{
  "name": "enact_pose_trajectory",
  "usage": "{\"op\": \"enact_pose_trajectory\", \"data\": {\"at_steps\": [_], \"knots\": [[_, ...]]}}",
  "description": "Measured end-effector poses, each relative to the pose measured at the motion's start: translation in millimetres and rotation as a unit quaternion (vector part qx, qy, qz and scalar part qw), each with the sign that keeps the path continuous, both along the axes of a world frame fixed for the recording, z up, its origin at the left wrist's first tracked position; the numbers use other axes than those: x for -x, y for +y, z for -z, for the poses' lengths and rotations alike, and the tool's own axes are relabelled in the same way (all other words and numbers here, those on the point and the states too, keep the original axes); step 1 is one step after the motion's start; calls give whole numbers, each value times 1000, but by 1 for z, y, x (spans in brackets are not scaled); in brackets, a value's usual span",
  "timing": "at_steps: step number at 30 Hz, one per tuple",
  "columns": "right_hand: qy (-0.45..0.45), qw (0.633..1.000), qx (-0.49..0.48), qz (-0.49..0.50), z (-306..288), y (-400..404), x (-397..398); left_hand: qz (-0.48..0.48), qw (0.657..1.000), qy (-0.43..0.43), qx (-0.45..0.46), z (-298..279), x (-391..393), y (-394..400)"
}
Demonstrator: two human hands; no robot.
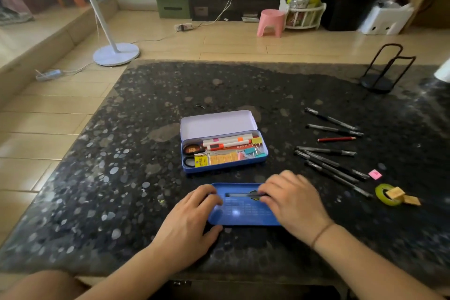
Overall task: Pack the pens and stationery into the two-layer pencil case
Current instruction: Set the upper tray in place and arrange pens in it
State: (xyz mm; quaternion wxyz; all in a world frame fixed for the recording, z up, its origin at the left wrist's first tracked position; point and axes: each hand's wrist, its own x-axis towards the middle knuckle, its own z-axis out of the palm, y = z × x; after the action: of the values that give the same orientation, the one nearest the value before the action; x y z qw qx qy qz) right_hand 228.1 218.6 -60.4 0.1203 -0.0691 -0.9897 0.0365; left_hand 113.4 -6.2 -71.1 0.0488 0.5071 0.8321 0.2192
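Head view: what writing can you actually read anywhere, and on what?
None is readable.
Yellow box in the pencil case: dark print, too small.
Blue tray under both hands: faint lines, blurred.
Red strip in the case: marks, too small.

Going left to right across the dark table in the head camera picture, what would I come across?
Left hand → blue tray → right hand → black pens → pink eraser → green tape roll.
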Motion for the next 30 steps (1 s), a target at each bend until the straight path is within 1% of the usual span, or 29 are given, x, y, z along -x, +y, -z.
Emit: {"op": "enact_pose_trajectory", "data": {"at_steps": [2, 3, 5, 6, 7, 9, 10, 11, 13, 15, 17, 18, 20, 22, 24, 26, 28, 29, 30], "knots": [[4, 1000, 13, 1, 11, -5, 14, -2, 1000, -15, 1, 2, 0, 2], [23, 999, 31, 15, 12, -3, 15, -2, 1000, -17, 4, 3, 1, 3], [79, 993, 60, 68, 13, 16, 7, -7, 1000, -19, 14, 5, 3, 5], [92, 987, 58, 115, 12, 32, -3, -12, 999, -20, 22, 7, 4, 6], [81, 980, 46, 175, 9, 49, -14, -18, 999, -20, 32, 8, 5, 7], [2, 956, 12, 294, 2, 76, -36, -32, 998, -15, 42, 12, 5, 9], [-42, 941, 6, 336, 0, 85, -45, -39, 998, -11, 40, 13, 6, 10], [-74, 931, 5, 356, 1, 90, -52, -46, 998, -10, 40, 14, 5, 11], [-80, 934, 4, 349, 4, 94, -58, -56, 997, -18, 41, 14, 5, 13], [-25, 952, 13, 304, 4, 90, -57, -60, 997, -30, 31, 15, 5, 13], [40, 975, 45, 215, 3, 74, -51, -60, 997, -41, 21, 15, 5, 12], [57, 984, 53, 159, 1, 60, -46, -61, 997, -46, 18, 15, 5, 12], [61, 995, 48, 61, 1, 33, -32, -63, 996, -55, 14, 14, 5, 12], [43, 998, 43, 20, 9, 15, -17, -59, 997, -51, 9, 14, 5, 12], [51, 996, 59, 33, 16, 12, -8, -49, 998, -32, 10, 16, 4, 11], [94, 989, 87, 77, 18, 24, -8, -42, 999, -14, 19, 17, 4, 11], [121, 975, 87, 165, 19, 50, -17, -43, 999, -7, 25, 17, 4, 11], [115, 965, 73, 224, 18, 66, -24, -43, 999, -6, 26, 17, 5, 11], [90, 953, 56, 283, 17, 81, -31, -43, 999, -7, 25, 17, 5, 11]]}}
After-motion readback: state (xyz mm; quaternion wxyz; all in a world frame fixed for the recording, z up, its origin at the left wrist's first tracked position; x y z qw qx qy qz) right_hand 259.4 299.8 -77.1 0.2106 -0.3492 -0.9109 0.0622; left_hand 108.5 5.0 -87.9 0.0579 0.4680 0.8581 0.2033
